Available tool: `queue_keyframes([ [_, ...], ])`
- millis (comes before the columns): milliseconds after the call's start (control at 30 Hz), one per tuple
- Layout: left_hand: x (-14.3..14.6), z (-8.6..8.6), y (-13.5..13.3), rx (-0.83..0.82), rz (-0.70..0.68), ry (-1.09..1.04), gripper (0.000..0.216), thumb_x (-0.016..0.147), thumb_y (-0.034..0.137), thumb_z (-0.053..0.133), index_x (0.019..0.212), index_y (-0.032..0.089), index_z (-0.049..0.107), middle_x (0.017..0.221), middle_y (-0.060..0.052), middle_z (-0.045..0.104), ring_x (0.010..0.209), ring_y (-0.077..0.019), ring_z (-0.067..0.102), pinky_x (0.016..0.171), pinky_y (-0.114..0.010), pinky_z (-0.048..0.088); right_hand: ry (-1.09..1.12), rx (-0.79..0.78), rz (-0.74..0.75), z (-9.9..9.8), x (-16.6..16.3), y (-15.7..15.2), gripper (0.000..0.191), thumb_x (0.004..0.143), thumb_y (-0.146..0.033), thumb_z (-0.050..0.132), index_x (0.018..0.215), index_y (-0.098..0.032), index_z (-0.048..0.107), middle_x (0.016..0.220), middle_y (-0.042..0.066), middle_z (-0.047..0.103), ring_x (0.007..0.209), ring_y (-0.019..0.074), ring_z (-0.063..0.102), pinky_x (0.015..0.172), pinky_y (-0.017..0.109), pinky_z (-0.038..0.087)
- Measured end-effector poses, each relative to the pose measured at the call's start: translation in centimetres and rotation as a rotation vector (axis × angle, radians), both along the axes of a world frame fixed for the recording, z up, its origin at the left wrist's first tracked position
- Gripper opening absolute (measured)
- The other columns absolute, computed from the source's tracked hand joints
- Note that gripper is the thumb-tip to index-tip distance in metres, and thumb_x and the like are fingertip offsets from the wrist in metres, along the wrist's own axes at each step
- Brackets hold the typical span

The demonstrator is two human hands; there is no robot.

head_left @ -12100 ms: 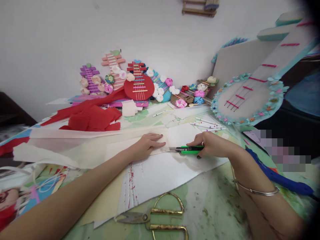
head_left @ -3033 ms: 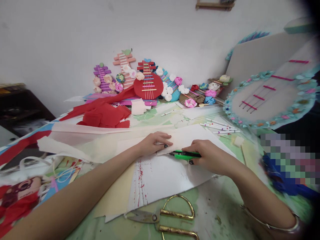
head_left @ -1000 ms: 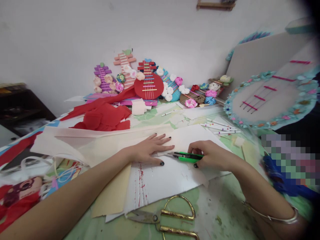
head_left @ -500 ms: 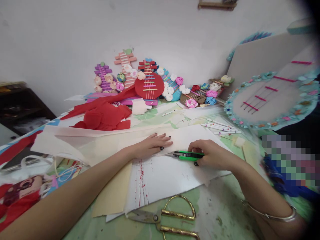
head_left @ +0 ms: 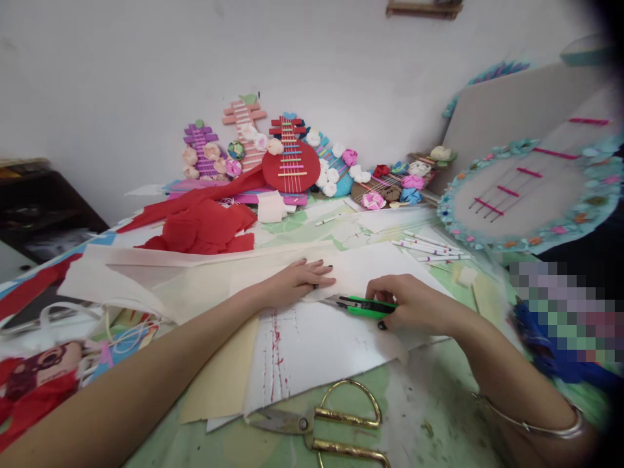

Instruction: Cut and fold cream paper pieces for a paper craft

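My right hand [head_left: 414,302] is closed round a green utility knife [head_left: 366,305] whose blade end points left and lies against the edge of a cream paper strip [head_left: 205,283]. My left hand [head_left: 295,283] lies flat on that strip with its fingers stretched out, just left of the blade. Under both lies a white sheet [head_left: 316,341] marked with red lines.
Gold-handled scissors [head_left: 331,422] lie at the near edge. Red crepe paper [head_left: 205,227] and several small paper lute models with paper flowers [head_left: 287,162] fill the back. White marker pens [head_left: 429,247] lie right of centre, beside a large turquoise-rimmed lute board [head_left: 526,195].
My left hand's fingers have drawn a little closer together on the strip. The knife has shifted slightly along the paper's edge. Little else has moved.
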State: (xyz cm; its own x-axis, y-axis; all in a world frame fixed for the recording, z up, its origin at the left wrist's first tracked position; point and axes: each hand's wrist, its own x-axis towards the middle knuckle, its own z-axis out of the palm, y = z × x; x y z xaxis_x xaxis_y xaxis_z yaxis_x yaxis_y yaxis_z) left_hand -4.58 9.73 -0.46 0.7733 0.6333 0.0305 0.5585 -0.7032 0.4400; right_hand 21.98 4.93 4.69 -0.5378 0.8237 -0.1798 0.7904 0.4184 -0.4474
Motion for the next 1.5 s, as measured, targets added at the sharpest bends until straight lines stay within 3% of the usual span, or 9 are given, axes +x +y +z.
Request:
queue_keyframes([
  [867, 0.1, -0.1, 0.0, 0.006, 0.005, -0.031, 0.042, 0.092, 0.018, 0.033, 0.128, 0.037, 0.043, 0.144, 0.004, 0.030, 0.135, -0.0157, 0.021, 0.109, -0.042, 0.010, 0.038, -0.023, -0.031, -0.1, 0.8, 0.4, 0.019, 0.050, -0.011, 0.053, 0.067, -0.020, 0.054, 0.063, -0.004, 0.051, 0.060, 0.0119, 0.043, 0.053, 0.022, 0.028],
  [1300, -0.1, 0.5, -0.4, -0.126, 0.137, -0.255, 0.047, 0.087, 0.018, 0.037, 0.132, 0.031, 0.040, 0.141, 0.006, 0.036, 0.133, -0.0154, 0.026, 0.112, -0.036, 0.011, 0.018, 0.127, -0.022, -0.1, 0.4, 0.8, 0.036, 0.057, -0.011, 0.054, 0.088, -0.023, 0.067, 0.084, 0.002, 0.063, 0.077, 0.0178, 0.054, 0.067, 0.024, 0.036],
  [1500, -0.3, 0.0, 0.0, -0.115, 0.127, -0.250, 0.041, 0.086, 0.019, 0.040, 0.124, 0.031, 0.050, 0.141, 0.003, 0.035, 0.133, -0.0164, 0.027, 0.111, -0.038, 0.016, 0.019, 0.213, 0.013, -0.5, -0.3, 0.7, 0.043, 0.060, -0.008, 0.050, 0.097, -0.023, 0.067, 0.088, 0.005, 0.062, 0.081, 0.0198, 0.054, 0.070, 0.027, 0.037],
])
